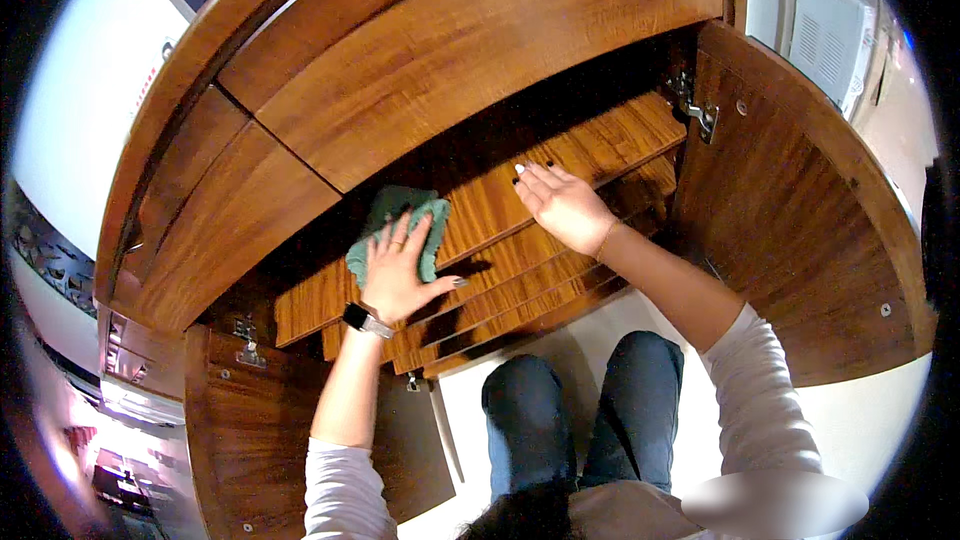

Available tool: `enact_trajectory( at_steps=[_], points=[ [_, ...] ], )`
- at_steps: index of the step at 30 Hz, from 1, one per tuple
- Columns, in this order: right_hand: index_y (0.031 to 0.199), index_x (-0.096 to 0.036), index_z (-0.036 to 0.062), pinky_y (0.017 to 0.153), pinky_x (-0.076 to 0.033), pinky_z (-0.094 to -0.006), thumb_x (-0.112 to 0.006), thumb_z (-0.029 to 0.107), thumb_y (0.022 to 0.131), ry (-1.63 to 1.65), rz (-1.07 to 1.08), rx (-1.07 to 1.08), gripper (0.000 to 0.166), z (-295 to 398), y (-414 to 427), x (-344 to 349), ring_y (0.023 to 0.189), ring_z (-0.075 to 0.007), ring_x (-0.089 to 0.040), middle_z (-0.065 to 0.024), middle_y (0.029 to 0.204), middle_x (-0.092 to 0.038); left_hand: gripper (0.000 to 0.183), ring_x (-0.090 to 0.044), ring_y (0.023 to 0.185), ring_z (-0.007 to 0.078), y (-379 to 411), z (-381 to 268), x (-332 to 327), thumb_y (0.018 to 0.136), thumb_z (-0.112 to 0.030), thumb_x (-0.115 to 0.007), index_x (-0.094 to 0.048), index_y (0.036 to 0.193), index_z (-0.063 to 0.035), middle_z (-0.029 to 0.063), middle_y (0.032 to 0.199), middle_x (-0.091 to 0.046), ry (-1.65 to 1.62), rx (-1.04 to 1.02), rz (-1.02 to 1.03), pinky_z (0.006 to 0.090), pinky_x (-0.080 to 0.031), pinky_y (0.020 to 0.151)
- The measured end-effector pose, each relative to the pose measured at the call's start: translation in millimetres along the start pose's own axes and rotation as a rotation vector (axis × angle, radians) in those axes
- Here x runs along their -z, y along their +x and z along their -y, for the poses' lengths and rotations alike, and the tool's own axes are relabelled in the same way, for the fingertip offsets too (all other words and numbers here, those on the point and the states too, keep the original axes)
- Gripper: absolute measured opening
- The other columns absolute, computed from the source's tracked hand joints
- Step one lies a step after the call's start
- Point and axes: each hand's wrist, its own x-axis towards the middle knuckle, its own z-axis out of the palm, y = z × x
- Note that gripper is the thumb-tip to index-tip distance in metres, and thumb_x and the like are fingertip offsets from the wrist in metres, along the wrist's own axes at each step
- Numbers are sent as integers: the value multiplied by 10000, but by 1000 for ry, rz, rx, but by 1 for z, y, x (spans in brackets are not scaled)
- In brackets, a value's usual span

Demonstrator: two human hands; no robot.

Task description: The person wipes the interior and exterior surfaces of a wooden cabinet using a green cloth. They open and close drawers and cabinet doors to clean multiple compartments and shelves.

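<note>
A green cloth (433, 240) lies on the top wooden shelf (487, 210) inside an open cabinet. My left hand (396, 266), with a watch on its wrist, rests flat over the cloth, fingers apart and pointing into the cabinet. The cloth's far part falls in shadow. My right hand (561, 202) is at the same shelf, to the right of the cloth, its fingers extended and holding nothing; whether it touches the board cannot be told. More wooden shelves (517, 270) show below the top one.
Open wooden doors stand at the right (802, 225) and at the lower left (262, 420), on metal hinges (705, 120). A curved drawer front (480, 52) overhangs the shelves. My knees (525, 405) are close in front of the cabinet.
</note>
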Motion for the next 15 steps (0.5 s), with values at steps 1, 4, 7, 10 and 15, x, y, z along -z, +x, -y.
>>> enact_trajectory(
  at_steps=[1, 4, 7, 10, 15],
  points=[
    [1108, -564, -14, 975, -408, -390, -477, 157, 835, 3, -11, -1, 334, 3, 0, 1, 1172, -270, -506, -173, 1250, -539, 964, -238, 1339, 417, -1, -7, -4, 673, -644, -641, -322, 1409, -111, 222, 1455, -267, -3, -7, -31, 536, -168, 1084],
    [1068, -587, -6, 991, -393, -405, -480, 159, 827, 62, -91, -64, 311, 5, -5, -3, 1173, -267, -505, -177, 1231, -551, 795, -237, 1356, 374, 21, -46, -9, 793, -513, -573, -311, 1407, -83, 214, 1443, -298, -212, -228, -81, 509, -174, 1096],
    [959, -628, 0, 980, -396, -426, -509, 161, 798, 202, 10, -116, 257, 7, -6, -7, 1147, -277, -521, -160, 1148, -593, 698, -208, 1371, 350, 48, -92, -7, 908, -475, -410, -191, 1444, -85, 186, 1476, -240, -383, -227, -32, 516, -170, 1096],
    [947, -631, 0, 967, -404, -425, -514, 147, 797, 87, -23, -78, 241, 13, -3, 3, 1133, -280, -531, -150, 1120, -605, 649, -195, 1374, 351, 54, -86, -8, 937, -457, -355, -178, 1450, -102, 182, 1469, -261, -415, -128, -29, 520, -135, 1103],
    [1116, -579, -13, 981, -401, -420, -478, 108, 826, 108, -164, -75, 331, 6, -9, -6, 1168, -288, -518, -164, 1209, -572, 579, -104, 1362, 459, 15, -40, -15, 935, -509, -298, -199, 1453, -271, 33, 1497, -251, 14, 204, -5, 634, 8, 1062]
  ],
)
